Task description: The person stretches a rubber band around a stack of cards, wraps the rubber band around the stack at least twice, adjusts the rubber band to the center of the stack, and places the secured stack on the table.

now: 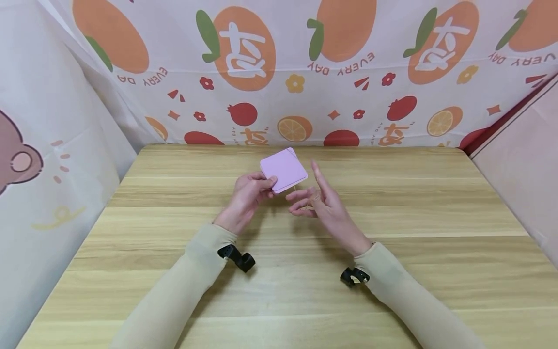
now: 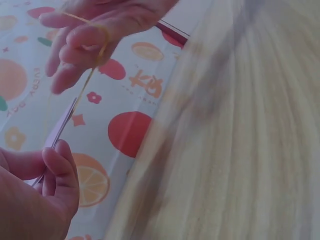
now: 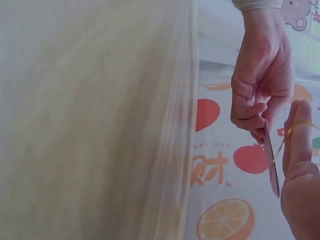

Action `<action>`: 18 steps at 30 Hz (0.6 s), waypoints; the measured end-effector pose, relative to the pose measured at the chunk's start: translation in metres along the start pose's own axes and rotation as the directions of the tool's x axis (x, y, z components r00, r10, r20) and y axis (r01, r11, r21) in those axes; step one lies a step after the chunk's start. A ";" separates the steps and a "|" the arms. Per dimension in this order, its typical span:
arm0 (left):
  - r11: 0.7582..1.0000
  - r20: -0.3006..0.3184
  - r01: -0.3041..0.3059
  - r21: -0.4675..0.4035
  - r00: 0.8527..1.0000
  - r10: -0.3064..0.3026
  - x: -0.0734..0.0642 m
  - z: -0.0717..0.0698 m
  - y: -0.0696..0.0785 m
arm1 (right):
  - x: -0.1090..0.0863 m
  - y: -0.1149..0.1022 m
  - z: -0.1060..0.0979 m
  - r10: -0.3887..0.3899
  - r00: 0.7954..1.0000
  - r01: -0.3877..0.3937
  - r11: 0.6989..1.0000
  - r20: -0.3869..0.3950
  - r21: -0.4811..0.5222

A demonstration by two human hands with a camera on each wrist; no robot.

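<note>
My left hand (image 1: 247,198) pinches a thin, square lilac card or pad (image 1: 284,168) with rounded corners, thumb on top and fingers beneath. It is held tilted above the table. To its right, my right hand (image 1: 330,207) has the index finger extended and the other fingers partly bent. A thin yellow rubber band (image 2: 90,76) loops over the right fingers and runs taut to the card, as the left wrist view shows. In the right wrist view the band (image 3: 281,145) crosses straight fingers beside the card's edge.
Both hands are above a wood-grain table (image 1: 279,291). A white fruit-print curtain (image 1: 165,87) hangs along its back edge, with further cloth at left and right. Black wrist straps with small cameras (image 1: 237,258) sit over the beige sleeves (image 1: 174,291).
</note>
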State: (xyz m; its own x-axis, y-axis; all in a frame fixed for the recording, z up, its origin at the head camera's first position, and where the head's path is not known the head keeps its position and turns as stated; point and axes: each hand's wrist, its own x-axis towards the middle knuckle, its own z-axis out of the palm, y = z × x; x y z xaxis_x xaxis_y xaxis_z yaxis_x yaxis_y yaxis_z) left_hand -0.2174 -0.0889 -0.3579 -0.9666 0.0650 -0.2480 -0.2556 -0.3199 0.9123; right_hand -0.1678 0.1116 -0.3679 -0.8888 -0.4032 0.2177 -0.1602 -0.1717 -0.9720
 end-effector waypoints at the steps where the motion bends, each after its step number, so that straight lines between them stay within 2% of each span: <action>1: 1.000 0.000 -0.008 0.008 1.000 0.008 0.000 0.001 -0.001 | 0.000 0.000 -0.001 0.011 1.000 -0.011 1.000 -0.005 0.000; 6: 0.996 0.001 -0.063 0.056 0.998 0.063 -0.002 0.004 -0.004 | 0.001 0.001 -0.003 0.059 0.998 -0.059 0.998 -0.016 0.003; 10: 0.980 0.003 -0.135 0.147 0.991 0.136 -0.005 0.007 -0.007 | 0.001 0.002 -0.004 0.105 0.994 -0.104 0.994 -0.037 0.027; 13: 0.939 0.016 -0.213 0.269 0.976 0.216 -0.006 0.009 -0.008 | 0.003 0.003 -0.007 0.147 0.988 -0.144 0.988 -0.054 0.061; 16: 0.872 0.034 -0.277 0.403 0.957 0.289 -0.007 0.011 -0.010 | 0.005 0.004 -0.010 0.184 0.979 -0.176 0.981 -0.086 0.086; 18: 0.837 0.038 -0.301 0.457 0.947 0.319 -0.007 0.012 -0.011 | 0.006 0.004 -0.013 0.187 0.977 -0.179 0.980 -0.104 0.085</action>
State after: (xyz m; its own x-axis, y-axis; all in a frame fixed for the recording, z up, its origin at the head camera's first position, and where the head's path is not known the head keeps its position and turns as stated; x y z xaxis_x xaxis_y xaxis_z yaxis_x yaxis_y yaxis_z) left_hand -0.2085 -0.0747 -0.3619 -0.9976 -0.0050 0.0689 0.0674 0.1450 0.9871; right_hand -0.1798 0.1200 -0.3717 -0.9430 -0.3321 0.0216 0.0383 -0.1728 -0.9842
